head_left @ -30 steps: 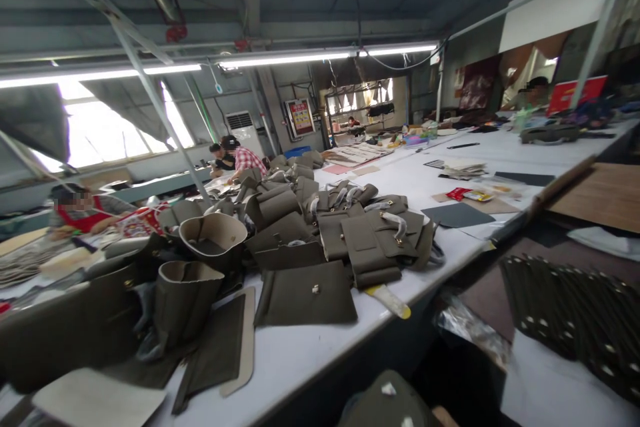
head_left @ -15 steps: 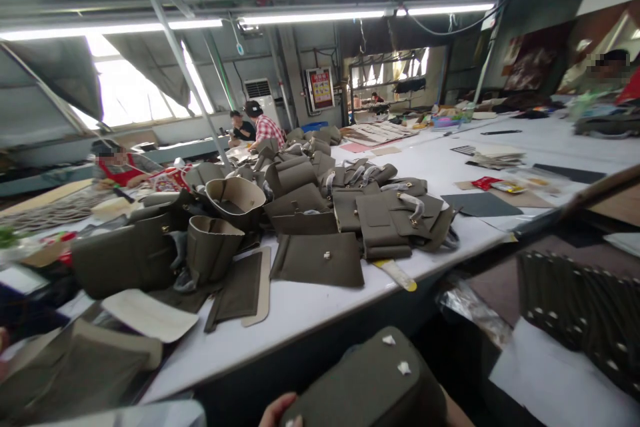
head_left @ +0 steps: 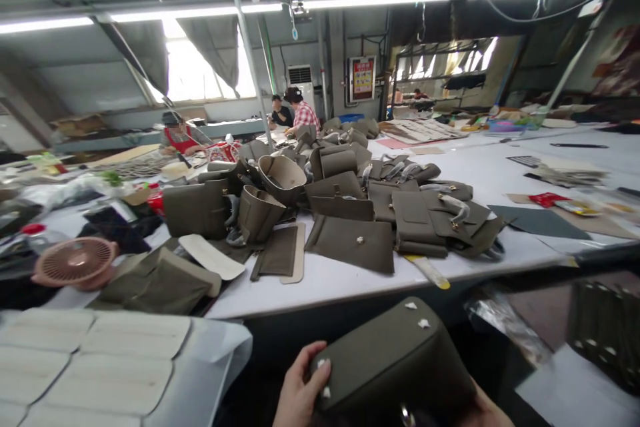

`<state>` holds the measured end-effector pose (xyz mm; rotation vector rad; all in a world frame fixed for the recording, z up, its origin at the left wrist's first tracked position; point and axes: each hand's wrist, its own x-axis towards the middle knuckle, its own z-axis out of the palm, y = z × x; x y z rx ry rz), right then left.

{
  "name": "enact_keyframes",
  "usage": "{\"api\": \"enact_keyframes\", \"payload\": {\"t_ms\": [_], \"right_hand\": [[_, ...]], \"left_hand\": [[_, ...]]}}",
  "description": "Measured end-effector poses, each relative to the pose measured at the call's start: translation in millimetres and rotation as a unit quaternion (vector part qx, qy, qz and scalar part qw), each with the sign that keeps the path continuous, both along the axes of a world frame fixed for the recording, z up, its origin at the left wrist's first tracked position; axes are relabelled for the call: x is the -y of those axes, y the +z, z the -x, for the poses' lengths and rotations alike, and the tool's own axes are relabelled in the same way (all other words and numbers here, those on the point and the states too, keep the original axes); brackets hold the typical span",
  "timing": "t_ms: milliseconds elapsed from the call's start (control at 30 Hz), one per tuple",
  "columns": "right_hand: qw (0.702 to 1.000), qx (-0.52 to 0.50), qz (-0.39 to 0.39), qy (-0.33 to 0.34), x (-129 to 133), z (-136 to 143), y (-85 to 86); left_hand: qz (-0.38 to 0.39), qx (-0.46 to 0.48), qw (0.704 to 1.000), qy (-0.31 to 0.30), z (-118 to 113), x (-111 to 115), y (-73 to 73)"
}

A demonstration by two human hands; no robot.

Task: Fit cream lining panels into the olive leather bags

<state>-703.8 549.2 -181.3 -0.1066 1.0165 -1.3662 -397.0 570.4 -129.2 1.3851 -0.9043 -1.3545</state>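
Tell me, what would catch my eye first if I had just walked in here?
Probably the heap of dark bags sprawling across the middle of the white table. Close by, at the bottom, one more bag shows white bits on its corners, with the left hand gripping one end and the right hand at the other. The pink fan at the left stands out too.

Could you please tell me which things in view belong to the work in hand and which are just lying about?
Likely part of the work:
dark olive bag, gripped by the left hand, with the right hand at its other side
similar bags on the table

Apparently just lying about:
pink fan
red packet
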Motion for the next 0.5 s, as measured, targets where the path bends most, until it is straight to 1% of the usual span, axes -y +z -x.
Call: {"api": "enact_keyframes", "payload": {"t_ms": [100, 200, 267, 333, 367, 400, 433, 467, 500], "right_hand": [[0.999, 0.025, -0.021, -0.032, 2.3, -2.9, 15.9], [0.996, 0.051, -0.058, -0.036, 5.3, -6.2, 40.5], [0.997, 0.032, -0.056, -0.042, 5.0, -11.6, 58.9], [0.998, -0.036, 0.002, -0.053, 0.4, -21.8, 79.2], [0.994, -0.083, 0.045, -0.053, -3.7, -29.6, 90.5], [0.985, -0.14, 0.093, -0.039, -9.0, -39.8, 102.6], [0.97, -0.199, 0.139, -0.007, -14.9, -52.9, 115.4], [0.948, -0.261, 0.176, 0.035, -21.0, -69.0, 128.4], [0.924, -0.312, 0.199, 0.099, -26.7, -88.2, 141.1]], "left_hand": [[-0.001, -0.007, 1.0, -0.02, -7.0, -1.2, -7.6], [0.008, -0.009, 1.0, -0.002, -11.5, -2.2, -16.4], [0.016, -0.015, 1.0, 0.003, -13.4, -4.5, -19.9], [0.027, -0.062, 0.998, 0.007, -14.8, -7.9, -21.3], [0.027, -0.106, 0.994, 0.01, -15.2, -9.8, -21.6], [0.021, -0.157, 0.987, 0.017, -15.5, -11.7, -21.9], [0.011, -0.208, 0.978, 0.029, -15.7, -13.5, -22.6], [0.0, -0.258, 0.965, 0.042, -15.8, -15.2, -24.3], [-0.01, -0.306, 0.951, 0.052, -16.0, -16.9, -27.0]]}}
